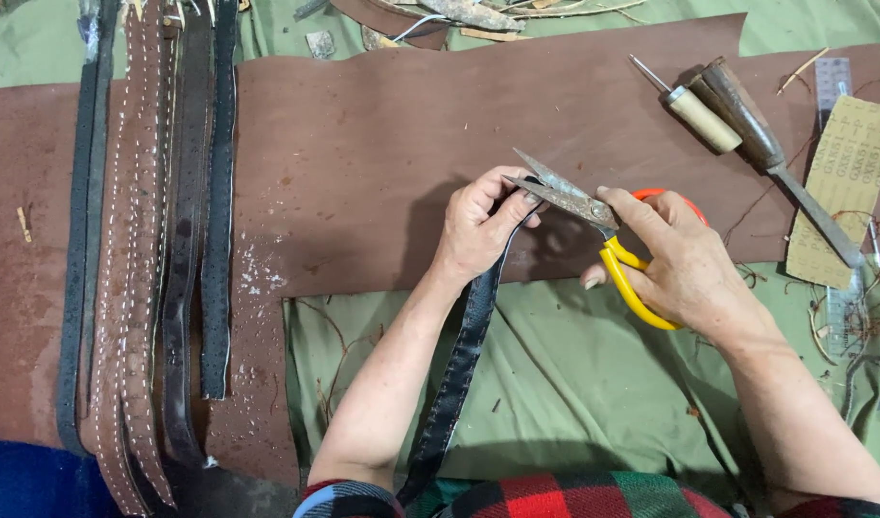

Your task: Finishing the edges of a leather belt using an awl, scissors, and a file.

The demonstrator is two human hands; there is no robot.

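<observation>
Trimming step in hand, by the look of it: left hand (478, 225) pinches end of long black stitched leather strap (459, 369), which trails down toward person's lap. Right hand (685, 259) grips yellow-and-orange-handled snips with rusty blades (594, 216), blades slightly parted, tips touching strap end beside left fingertips. Next move likely calls for steady squeeze, fingers kept out of blade path. Brown leather sheet (363, 144) covers bench beneath.
</observation>
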